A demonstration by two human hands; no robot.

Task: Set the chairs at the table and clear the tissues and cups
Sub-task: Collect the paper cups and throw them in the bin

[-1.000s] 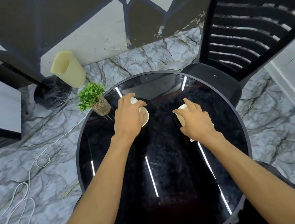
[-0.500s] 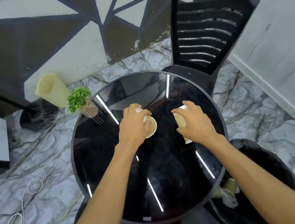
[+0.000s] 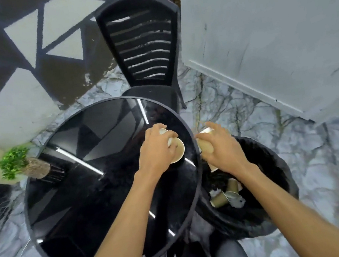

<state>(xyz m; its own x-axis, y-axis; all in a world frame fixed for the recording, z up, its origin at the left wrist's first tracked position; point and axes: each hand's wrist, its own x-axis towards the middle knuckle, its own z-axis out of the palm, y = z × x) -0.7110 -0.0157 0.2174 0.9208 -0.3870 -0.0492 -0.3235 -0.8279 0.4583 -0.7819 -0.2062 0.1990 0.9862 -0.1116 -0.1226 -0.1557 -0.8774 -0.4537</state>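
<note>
The person holds a paper cup in each hand. The left hand (image 3: 156, 150) is wrapped around a cup (image 3: 176, 149) lying on its side, mouth toward the right, over the right edge of the round black table (image 3: 69, 203). The right hand (image 3: 219, 149) is clamped on a second cup (image 3: 205, 147), its long axis roughly up and down, already past the table rim and above the black-lined bin (image 3: 271, 178), where several discarded cups (image 3: 220, 198) lie, along with what may be tissue. The right hand is therefore nearer the drop; the left must cross the rim rightward. One black chair (image 3: 144, 49) stands at the far side.
</note>
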